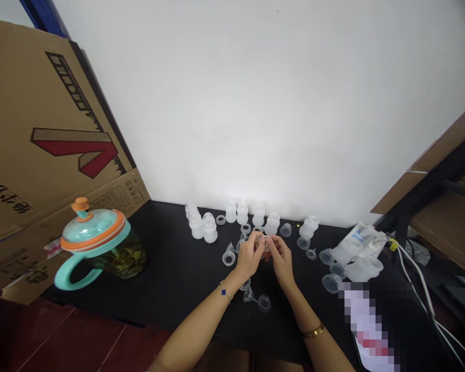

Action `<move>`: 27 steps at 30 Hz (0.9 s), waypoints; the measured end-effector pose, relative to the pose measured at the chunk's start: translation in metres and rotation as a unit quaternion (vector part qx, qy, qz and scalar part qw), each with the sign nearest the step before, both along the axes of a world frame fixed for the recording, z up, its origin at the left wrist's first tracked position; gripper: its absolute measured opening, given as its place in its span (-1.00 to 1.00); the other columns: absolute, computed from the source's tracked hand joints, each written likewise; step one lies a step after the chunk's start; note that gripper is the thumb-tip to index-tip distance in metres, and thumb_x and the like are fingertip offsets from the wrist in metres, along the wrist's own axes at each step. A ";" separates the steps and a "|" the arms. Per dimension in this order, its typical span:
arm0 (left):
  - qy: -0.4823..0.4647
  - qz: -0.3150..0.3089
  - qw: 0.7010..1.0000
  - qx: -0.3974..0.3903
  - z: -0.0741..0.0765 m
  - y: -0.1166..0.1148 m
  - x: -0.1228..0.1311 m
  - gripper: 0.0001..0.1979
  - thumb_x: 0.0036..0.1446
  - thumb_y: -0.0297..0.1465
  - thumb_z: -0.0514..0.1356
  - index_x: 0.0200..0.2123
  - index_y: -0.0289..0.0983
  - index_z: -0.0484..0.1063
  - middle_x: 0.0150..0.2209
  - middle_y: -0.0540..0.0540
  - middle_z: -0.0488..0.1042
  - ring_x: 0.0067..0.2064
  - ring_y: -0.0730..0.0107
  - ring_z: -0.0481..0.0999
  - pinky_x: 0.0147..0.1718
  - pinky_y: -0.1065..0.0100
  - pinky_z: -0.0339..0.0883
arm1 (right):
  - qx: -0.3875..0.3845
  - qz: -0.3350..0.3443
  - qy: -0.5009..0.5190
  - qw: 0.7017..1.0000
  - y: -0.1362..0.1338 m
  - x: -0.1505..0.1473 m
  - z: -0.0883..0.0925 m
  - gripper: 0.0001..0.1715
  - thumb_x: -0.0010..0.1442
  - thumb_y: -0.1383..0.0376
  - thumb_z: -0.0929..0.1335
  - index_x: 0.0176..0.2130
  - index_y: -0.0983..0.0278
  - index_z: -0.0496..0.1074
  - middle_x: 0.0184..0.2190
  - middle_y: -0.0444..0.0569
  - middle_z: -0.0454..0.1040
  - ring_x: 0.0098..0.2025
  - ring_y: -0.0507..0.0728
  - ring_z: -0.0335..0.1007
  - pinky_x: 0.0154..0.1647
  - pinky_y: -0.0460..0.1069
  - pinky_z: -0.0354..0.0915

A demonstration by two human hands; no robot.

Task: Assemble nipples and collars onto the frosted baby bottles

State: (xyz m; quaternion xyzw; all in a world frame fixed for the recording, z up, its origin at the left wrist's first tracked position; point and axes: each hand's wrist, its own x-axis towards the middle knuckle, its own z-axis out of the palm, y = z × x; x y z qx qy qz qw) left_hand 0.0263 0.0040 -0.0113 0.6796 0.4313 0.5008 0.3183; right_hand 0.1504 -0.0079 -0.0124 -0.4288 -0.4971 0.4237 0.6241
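Above the black table (170, 305), my left hand (250, 257) and my right hand (282, 259) meet, their fingertips closed around a clear round bottle part (266, 241). Its exact kind is partly hidden by my fingers. To the left of my hands lies a translucent ring (228, 258). Nearer me is a clear piece with a funnel-like end (248, 294) beside a clear disc (264, 303). Behind my hands stand white baby bottles, one of them a bottle (272, 223) just beyond my fingers. A clear dome cap (285, 230) lies to its right.
A teal-and-orange lidded jug (101, 243) with leaves in liquid stands at the left, before a large cardboard box (42, 113). Several bottles (210, 230) stand along the wall. At the right are a bag of bottles (358, 245), white cables (422, 279) and a blurred-out device (372, 330).
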 end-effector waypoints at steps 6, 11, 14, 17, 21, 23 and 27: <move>0.011 0.005 1.000 0.010 -0.003 0.001 0.001 -0.75 0.38 -0.21 0.03 -0.16 -0.22 0.40 -0.47 0.04 0.42 -0.45 0.40 0.42 -0.42 0.42 0.23 | -0.003 -0.010 -0.018 1.000 -0.001 -0.001 0.003 -0.55 0.20 -0.07 0.41 -0.22 0.26 0.49 -0.46 -0.09 0.52 -0.54 0.06 0.34 -0.58 -0.06 0.27; 0.009 -0.004 1.000 0.008 -0.002 0.001 0.000 -0.76 0.37 -0.21 0.04 -0.17 -0.22 0.39 -0.49 0.05 0.40 -0.47 0.40 0.41 -0.45 0.42 0.21 | -0.006 -0.008 -0.022 1.000 -0.001 -0.001 0.001 -0.58 0.22 -0.06 0.40 -0.22 0.25 0.48 -0.47 -0.11 0.50 -0.54 0.06 0.33 -0.56 -0.06 0.27; 0.007 -0.006 1.000 0.008 -0.001 0.001 0.000 -0.76 0.38 -0.21 0.04 -0.17 -0.23 0.38 -0.49 0.05 0.39 -0.47 0.40 0.41 -0.44 0.42 0.20 | -0.005 -0.007 -0.023 1.000 -0.001 -0.001 0.001 -0.58 0.22 -0.05 0.40 -0.23 0.25 0.48 -0.47 -0.12 0.49 -0.54 0.06 0.33 -0.56 -0.06 0.27; 0.014 0.005 1.000 0.010 -0.001 0.000 0.001 -0.75 0.39 -0.20 0.02 -0.17 -0.23 0.38 -0.49 0.04 0.41 -0.46 0.39 0.42 -0.42 0.42 0.20 | 0.000 -0.008 -0.020 1.000 -0.001 0.000 0.000 -0.60 0.22 -0.03 0.41 -0.23 0.26 0.49 -0.47 -0.11 0.49 -0.53 0.05 0.32 -0.55 -0.08 0.26; 0.030 0.025 0.999 0.016 -0.003 0.000 0.001 -0.74 0.39 -0.20 0.01 -0.16 -0.23 0.39 -0.48 0.03 0.42 -0.46 0.39 0.42 -0.41 0.41 0.19 | 0.005 -0.016 -0.028 0.999 -0.001 0.000 -0.001 -0.62 0.24 -0.02 0.41 -0.23 0.25 0.51 -0.49 -0.13 0.47 -0.54 0.03 0.29 -0.57 -0.09 0.24; 0.034 0.024 0.999 0.018 -0.004 0.000 0.001 -0.73 0.39 -0.20 0.01 -0.14 -0.23 0.39 -0.48 0.03 0.41 -0.46 0.39 0.41 -0.42 0.41 0.19 | 0.009 -0.018 -0.033 0.999 0.000 0.000 -0.001 -0.64 0.25 -0.01 0.40 -0.23 0.24 0.51 -0.48 -0.13 0.48 -0.53 0.03 0.30 -0.57 -0.09 0.23; 0.040 0.025 0.999 0.022 -0.005 0.000 0.001 -0.74 0.39 -0.20 0.02 -0.14 -0.23 0.40 -0.48 0.03 0.42 -0.47 0.39 0.42 -0.42 0.42 0.19 | 0.011 -0.020 -0.042 0.999 0.000 0.000 -0.001 -0.65 0.26 0.00 0.39 -0.24 0.24 0.51 -0.46 -0.11 0.49 -0.52 0.04 0.31 -0.57 -0.09 0.23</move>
